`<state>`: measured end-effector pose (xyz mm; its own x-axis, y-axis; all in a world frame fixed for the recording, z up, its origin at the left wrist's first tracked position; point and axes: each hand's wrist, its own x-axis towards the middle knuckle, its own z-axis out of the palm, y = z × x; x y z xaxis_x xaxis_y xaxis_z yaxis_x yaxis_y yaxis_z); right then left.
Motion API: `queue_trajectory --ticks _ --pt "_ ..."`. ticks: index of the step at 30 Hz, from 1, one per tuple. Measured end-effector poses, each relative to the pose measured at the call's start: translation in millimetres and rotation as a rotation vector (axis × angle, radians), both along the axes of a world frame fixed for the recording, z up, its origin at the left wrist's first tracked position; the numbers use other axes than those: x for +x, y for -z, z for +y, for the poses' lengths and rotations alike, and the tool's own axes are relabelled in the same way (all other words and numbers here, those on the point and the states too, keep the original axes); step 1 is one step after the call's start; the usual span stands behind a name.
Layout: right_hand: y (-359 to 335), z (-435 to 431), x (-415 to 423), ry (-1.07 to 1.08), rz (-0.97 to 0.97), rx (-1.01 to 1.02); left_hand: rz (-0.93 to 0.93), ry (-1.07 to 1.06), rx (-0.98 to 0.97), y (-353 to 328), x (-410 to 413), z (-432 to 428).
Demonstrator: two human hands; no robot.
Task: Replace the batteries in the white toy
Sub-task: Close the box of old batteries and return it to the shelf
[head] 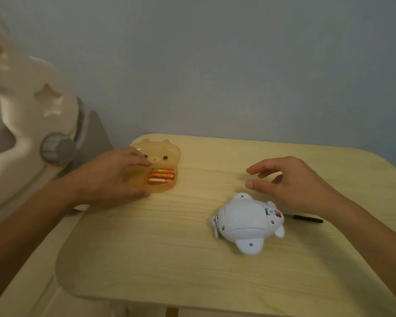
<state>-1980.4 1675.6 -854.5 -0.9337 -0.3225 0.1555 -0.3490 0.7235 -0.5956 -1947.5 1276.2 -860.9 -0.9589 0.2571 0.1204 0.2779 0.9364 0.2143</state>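
Observation:
The white toy (246,221) lies belly up on the light wooden table (169,259), right of centre, its underside showing screw holes and a small red switch. A translucent orange bear-shaped case (167,148) lies open at the table's back left, with three orange batteries (161,176) in its lower half. My left hand (110,177) rests on the left part of that case, fingers spread around its edge. My right hand (293,181) hovers just behind the toy, fingers apart and holding nothing.
A thin black tool (308,218), likely a screwdriver, lies on the table right of the toy, partly under my right wrist. A cream plastic piece of furniture with a grey knob (57,148) stands left of the table. A grey wall is behind.

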Motion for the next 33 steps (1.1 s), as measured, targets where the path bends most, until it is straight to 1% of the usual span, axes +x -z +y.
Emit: queue_trajectory --ticks 4,10,16,18,20,21,23,24,25,27,28,29,32,33 --pt "1 4 0 0.003 -0.029 -0.002 -0.006 0.064 0.095 4 -5 27" --pt "6 7 -7 -0.003 -0.098 -0.044 -0.006 0.168 0.076 7 -17 105" --pt "12 2 -17 -0.003 -0.225 -0.08 0.067 0.17 0.165 13 -29 148" --pt "13 1 -19 0.016 -0.254 -0.091 0.031 0.174 0.202 15 -32 147" --pt "15 2 -20 0.03 -0.288 -0.134 0.017 0.165 0.353 16 -33 140" --pt "15 2 -21 0.032 -0.294 -0.148 0.051 0.122 0.465 15 -35 135" --pt "15 1 -21 0.037 -0.297 -0.154 0.131 -0.038 0.674 14 -39 127" --pt "15 1 -21 0.039 -0.295 -0.154 0.116 -0.118 0.745 11 -41 125" --pt "15 1 -20 0.039 -0.292 -0.155 0.059 -0.174 0.8 10 -42 125" --pt "15 0 -18 0.036 -0.287 -0.157 -0.085 -0.197 0.884 12 -42 129" --pt "15 0 -18 0.036 -0.286 -0.159 -0.117 -0.2 0.925 14 -42 132" --pt "15 0 -18 0.038 -0.286 -0.162 -0.123 -0.208 0.983 15 -43 134" --pt "15 -1 -18 0.042 -0.27 -0.172 -0.112 -0.216 1.255 14 -45 134" --pt "15 -1 -18 0.041 -0.257 -0.171 -0.119 -0.207 1.305 12 -45 133"
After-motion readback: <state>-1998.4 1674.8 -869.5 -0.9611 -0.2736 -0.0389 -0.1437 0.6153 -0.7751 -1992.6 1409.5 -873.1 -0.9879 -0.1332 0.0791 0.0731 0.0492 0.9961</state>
